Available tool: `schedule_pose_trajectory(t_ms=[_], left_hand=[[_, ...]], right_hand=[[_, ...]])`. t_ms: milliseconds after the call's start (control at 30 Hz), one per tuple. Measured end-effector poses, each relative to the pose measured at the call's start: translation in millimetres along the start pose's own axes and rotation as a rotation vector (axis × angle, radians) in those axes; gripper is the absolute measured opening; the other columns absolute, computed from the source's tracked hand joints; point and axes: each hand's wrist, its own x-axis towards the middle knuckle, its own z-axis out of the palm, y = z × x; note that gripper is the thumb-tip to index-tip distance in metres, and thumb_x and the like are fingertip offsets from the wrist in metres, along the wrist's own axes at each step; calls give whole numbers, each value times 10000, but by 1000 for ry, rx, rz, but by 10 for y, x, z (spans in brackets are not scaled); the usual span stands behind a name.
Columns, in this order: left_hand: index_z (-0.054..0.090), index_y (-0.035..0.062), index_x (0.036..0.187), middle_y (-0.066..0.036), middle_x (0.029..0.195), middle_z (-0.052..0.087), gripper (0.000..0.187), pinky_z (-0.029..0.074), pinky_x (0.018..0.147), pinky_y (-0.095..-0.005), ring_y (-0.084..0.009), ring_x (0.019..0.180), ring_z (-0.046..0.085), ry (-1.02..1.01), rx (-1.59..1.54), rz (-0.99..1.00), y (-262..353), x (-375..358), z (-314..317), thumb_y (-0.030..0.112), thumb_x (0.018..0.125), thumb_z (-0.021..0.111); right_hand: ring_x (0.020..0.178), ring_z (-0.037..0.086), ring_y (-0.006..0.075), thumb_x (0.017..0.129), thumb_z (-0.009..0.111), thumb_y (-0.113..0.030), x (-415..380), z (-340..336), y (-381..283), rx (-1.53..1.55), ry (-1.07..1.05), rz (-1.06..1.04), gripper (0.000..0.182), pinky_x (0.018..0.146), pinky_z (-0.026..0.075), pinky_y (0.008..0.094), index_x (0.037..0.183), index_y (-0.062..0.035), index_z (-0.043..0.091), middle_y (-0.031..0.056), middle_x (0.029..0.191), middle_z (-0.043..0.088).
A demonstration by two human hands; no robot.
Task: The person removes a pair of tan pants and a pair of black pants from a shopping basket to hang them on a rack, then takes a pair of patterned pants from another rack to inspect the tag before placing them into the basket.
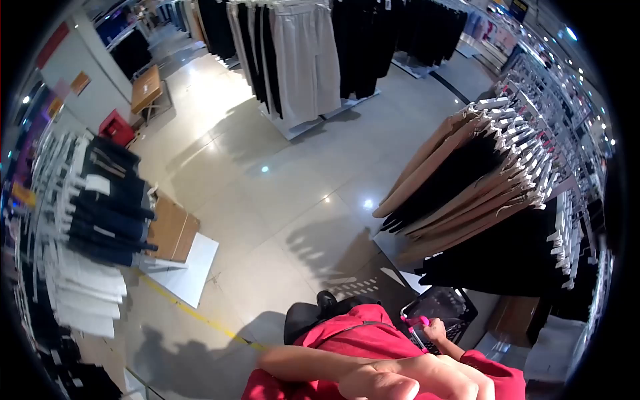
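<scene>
My left hand [427, 379] is large and close to the camera at the bottom edge. Its fingers are curled, and their inner side is hidden, so anything inside them cannot be made out. Lower right of centre, my right hand [435, 330] is closed round the pink handle [419, 322] of a dark basket or cart [441, 303]. The basket stands beside my red clothing [353, 333], close to a rack of hanging trousers [460, 193] in brown and black.
Dark and white garments [87, 293] hang at the left, beside a cardboard box [172, 230] on a white base [193, 267]. Light and black trousers [300, 67] hang ahead. A wooden-topped table [146, 89] and a red box [117, 128] stand at the upper left.
</scene>
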Motion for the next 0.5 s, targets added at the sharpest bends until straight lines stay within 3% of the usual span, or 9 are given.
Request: schedule_pose_trajectory(t_ms=[33,133,233,333,433,500], left_hand=[[360,121,1167,-127,1213,464,406,451,774,-469,-359,924,545,6,-42,7,94,37,-137,432,912,304],[281,173,1276,-81,1303,418,488,450,771,-494,-372,956,541,14,-176,38,276,137,-508,495,911,249],[203,225,1386,-35,1394,372,581,449,769,-519,-386,987,537,0,-292,84,545,150,-866,557,909,194],[124,277,1496,10,1484,326,681,449,767,-544,-399,1018,533,21,-412,210,891,160,-1149,619,907,139],[66,268,1503,-123,1430,350,773,439,780,-568,-462,972,522,200,-564,452,1214,443,-1188,683,854,134],[61,266,1478,-167,1365,403,746,434,786,-570,-463,969,520,-1,-592,253,1733,627,-1681,672,856,138]], right_hand=[[855,662,351,721,658,-254,-155,-43,-198,27,6,18,310,770,503,419,911,-11,694,258,831,653],[825,660,363,722,658,-235,-368,-139,-705,52,23,46,296,748,505,410,919,-17,694,264,797,641],[789,663,360,727,661,-231,-396,-138,-1107,106,72,82,290,724,503,405,911,-8,691,258,775,642],[846,658,347,736,674,-286,-340,-47,-1376,191,53,246,332,768,503,401,936,-22,689,237,827,657],[848,673,299,728,702,-297,-282,234,-1575,309,137,345,407,787,510,369,1014,-9,670,184,883,688],[866,670,294,722,702,-298,-329,406,-1789,340,181,421,444,796,512,357,1023,24,648,208,893,679]])
